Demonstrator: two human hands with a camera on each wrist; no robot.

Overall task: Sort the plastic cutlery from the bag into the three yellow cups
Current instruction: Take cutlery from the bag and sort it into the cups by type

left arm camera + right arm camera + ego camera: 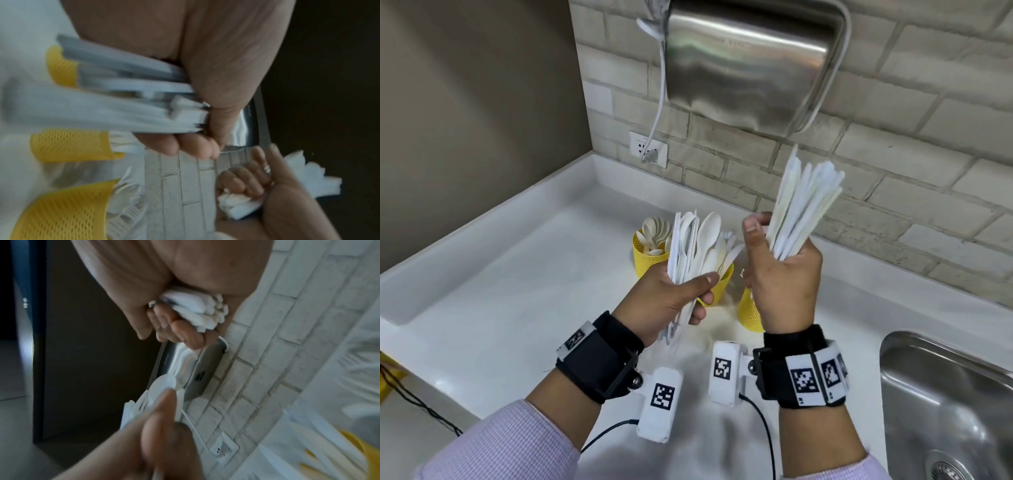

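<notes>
From the head camera, the left hand (pixel 671 298) is closed round a mixed bundle (pixel 697 246) of white plastic cutlery — spoons show plainly, with flatter handles beside them — held upright over the white counter (pixel 524 274). The right hand (pixel 780 274) is wrapped round a second bundle, the knives (pixel 804 202), long flat pieces fanning up toward the brick wall. Behind and below the hands three yellow cups stand near the counter's back edge: the back cup (pixel 649 260) already carries spoons, the middle cup (pixel 720 286) shows just behind the left thumb, and the near cup (pixel 748 310) is half hidden by the right hand. A steel sink (pixel 945 394) sits at the counter's right end. No bag can be made out with certainty.

The left wrist camera, blurred, shows the left hand's fingers (pixel 185 146) curled tight under the handles, with mesh cup walls to the side.

The right wrist camera shows the right hand's fingers (pixel 180 331) curled over the butt ends of its bundle.

These pieces are likely light, stiff and slick, so a loose bundle could fan out or slip — the sound hold is a full wrap low on the handles, as both hands have now.
</notes>
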